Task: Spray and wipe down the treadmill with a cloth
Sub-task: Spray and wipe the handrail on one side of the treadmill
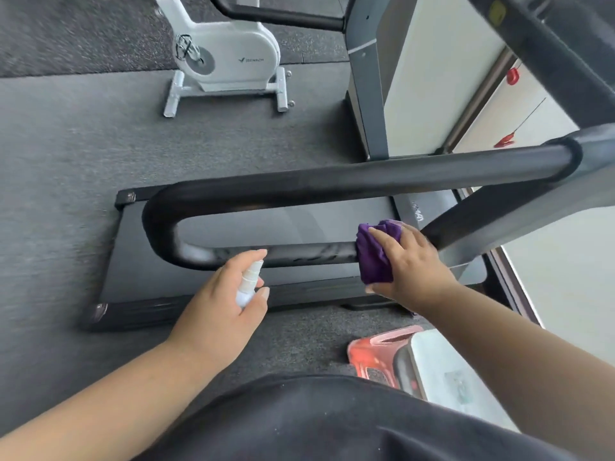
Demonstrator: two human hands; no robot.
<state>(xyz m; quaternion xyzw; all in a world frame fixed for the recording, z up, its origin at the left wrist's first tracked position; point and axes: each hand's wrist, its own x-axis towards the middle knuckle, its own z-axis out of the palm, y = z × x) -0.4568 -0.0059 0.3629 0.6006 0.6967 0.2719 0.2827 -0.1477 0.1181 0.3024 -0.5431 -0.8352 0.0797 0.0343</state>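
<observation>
We note dark carpet (66,154), an exercise bike (226,51) upper left; right hand (409,264) grips cloth (374,257) on treadmill handrail (309,256); left hand (226,304) holds spray bottle (248,284).

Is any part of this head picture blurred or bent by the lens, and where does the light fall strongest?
Head view: the spray bottle in the left hand is smeared by motion blur; the floor at the left edge streaks too; the treadmill handrail bows from wide-angle distortion; the purple cloth under the right hand is fairly sharp; brightest light lies on the pale wall at right.
</observation>
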